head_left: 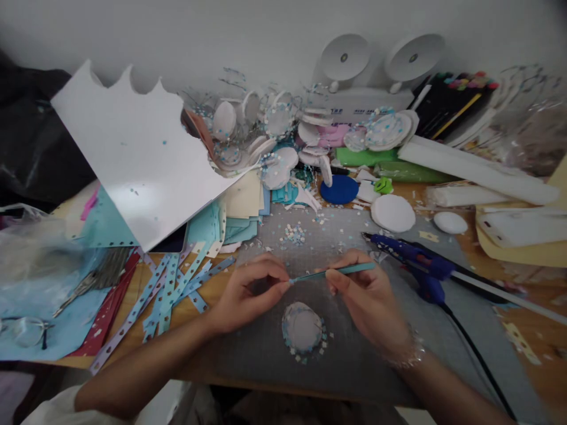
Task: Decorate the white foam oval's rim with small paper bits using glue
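In the head view, my right hand [361,292] is closed around teal tweezers [359,268], whose tips point left. My left hand [259,286] pinches thumb and forefinger together at those tips, where a tiny light-blue piece [291,281] shows; its exact kind is too small to make out. Below and between both hands lies a round white disc [303,327], ringed with small blue and white paper flowers. Beyond my hands, a small heap of loose paper flowers [295,234] rests on the grey cutting mat [336,369].
A blue glue gun [410,255] with a black cord lies to the right. Punched paper strips [170,289] and a large white sheet [142,159] are on the left. White discs [393,213] and decorated pieces crowd the back. Eyeglasses [26,330] lie far left.
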Tool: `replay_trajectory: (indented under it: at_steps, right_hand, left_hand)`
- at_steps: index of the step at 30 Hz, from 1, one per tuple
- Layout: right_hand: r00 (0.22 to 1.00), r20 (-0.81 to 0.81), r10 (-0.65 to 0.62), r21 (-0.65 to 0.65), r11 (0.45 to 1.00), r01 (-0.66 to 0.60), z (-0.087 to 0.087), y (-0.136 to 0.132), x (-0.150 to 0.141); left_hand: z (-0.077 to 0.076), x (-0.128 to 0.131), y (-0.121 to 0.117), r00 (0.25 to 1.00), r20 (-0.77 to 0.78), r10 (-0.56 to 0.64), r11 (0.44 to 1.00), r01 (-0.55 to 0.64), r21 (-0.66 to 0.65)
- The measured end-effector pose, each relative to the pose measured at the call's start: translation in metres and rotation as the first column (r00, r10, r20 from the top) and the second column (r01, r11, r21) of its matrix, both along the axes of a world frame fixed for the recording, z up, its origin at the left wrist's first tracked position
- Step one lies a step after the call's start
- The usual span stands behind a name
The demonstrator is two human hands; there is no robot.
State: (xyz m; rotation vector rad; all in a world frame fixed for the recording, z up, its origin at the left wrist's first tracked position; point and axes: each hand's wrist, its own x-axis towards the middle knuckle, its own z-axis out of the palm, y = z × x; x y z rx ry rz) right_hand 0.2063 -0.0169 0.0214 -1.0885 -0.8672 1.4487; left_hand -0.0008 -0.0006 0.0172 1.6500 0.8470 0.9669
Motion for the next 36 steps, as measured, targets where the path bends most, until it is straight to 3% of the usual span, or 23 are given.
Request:
replay_trajectory:
  at_steps: [6, 12, 20, 30, 33, 36]
  right_hand:
    - [0.998, 0.032, -0.050, 0.012, 0.999, 0.050, 0.005, 0.004, 0.001]
    - [0.995, 0.099, 0.027, 0.028, 0.999, -0.030, -0.003, -0.001, 0.003]
    - [0.994, 0.101, 0.038, 0.008, 0.999, -0.039, -0.006, -0.003, 0.004]
    - [0.997, 0.068, 0.019, -0.063, 0.998, -0.015, 0.004, 0.000, -0.003]
    - [0.998, 0.055, -0.018, -0.022, 1.000, 0.019, 0.005, 0.002, -0.002]
    - [0.986, 0.117, -0.122, 0.126, 0.986, 0.107, 0.003, 0.004, 0.001]
  left_hand:
    - [0.000, 0.000, 0.000, 1.000, 0.017, 0.005, 1.000, -0.005, -0.020]
    - [0.000, -0.001, 0.001, 1.000, 0.007, -0.001, 1.000, 0.001, -0.028]
    - [0.001, 0.001, 0.000, 0.999, -0.045, -0.015, 0.999, 0.016, 0.028]
    - [0.001, 0.002, 0.000, 0.999, -0.051, 0.003, 0.999, -0.001, 0.053]
    - [-0.001, 0.002, 0.000, 0.997, -0.067, 0.037, 0.999, -0.035, 0.026]
    - [0.000, 0.001, 0.001, 0.991, -0.109, 0.081, 0.997, -0.081, 0.006]
